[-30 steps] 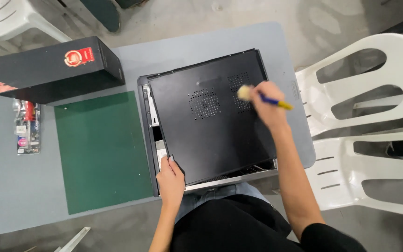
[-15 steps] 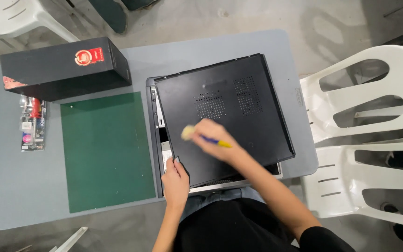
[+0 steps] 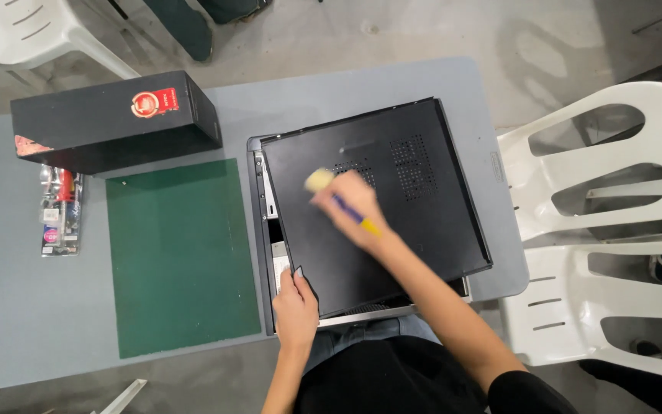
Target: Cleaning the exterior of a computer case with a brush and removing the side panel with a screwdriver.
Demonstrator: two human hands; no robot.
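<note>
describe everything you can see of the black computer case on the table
The black computer case lies flat on the grey table, right of the green mat and slightly rotated. Its matte side panel, metal by the look of it, faces up with two perforated vent patches. A paler frame edge shows along its left and near sides. The left hand grips its near-left corner; the right hand holds a brush against the panel.

Blk PC case [image 3: 392,199], green mat [image 3: 181,257], blue-yellow brush [image 3: 339,201]

The right hand [image 3: 350,205] and brush [image 3: 319,181] are motion-blurred.
</note>
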